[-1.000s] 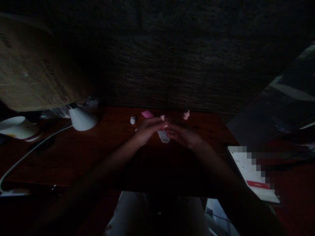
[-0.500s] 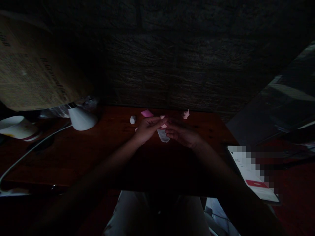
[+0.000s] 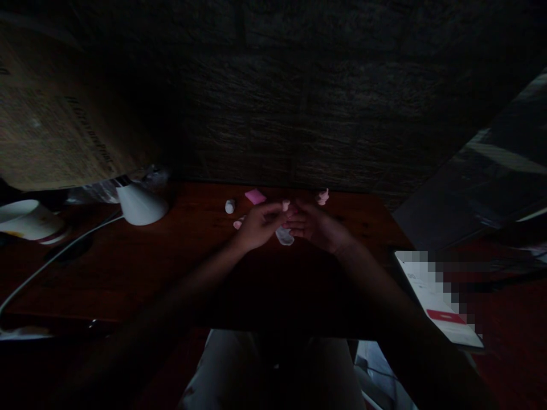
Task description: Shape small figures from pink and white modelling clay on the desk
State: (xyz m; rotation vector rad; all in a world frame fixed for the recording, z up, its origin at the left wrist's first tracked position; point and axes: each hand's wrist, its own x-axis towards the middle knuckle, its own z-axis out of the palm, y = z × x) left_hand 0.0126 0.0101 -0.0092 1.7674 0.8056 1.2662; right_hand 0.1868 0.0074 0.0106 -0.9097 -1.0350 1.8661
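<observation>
In the dim head view, my left hand (image 3: 257, 225) pinches a small piece of pink modelling clay (image 3: 286, 204) between thumb and fingers. My right hand (image 3: 318, 226) meets it from the other side, its fingertips closed in against the clay and the left fingers; the exact contact is dark. Beneath the hands lies a crumpled clear plastic wrapper (image 3: 285, 236). Beside my left hand is another pink piece (image 3: 237, 225), partly covered by the hand. Farther back sit a white lump (image 3: 229, 206), a bright pink flat block (image 3: 255, 196) and a shaped pink clay figure (image 3: 323, 196).
On the left of the wooden table (image 3: 192, 256) stand a paper cup (image 3: 28, 221), a white cone-shaped lamp base (image 3: 143, 206) with a cable, and a large printed paper shade (image 3: 64, 125). A lit tablet-like screen (image 3: 447, 316) lies at the right edge. A brick wall (image 3: 307, 114) rises behind.
My right hand has turned slightly and its fingers are more drawn together. The pink clay has shifted a little to the right with my left hand, baring more of the pink piece beside it.
</observation>
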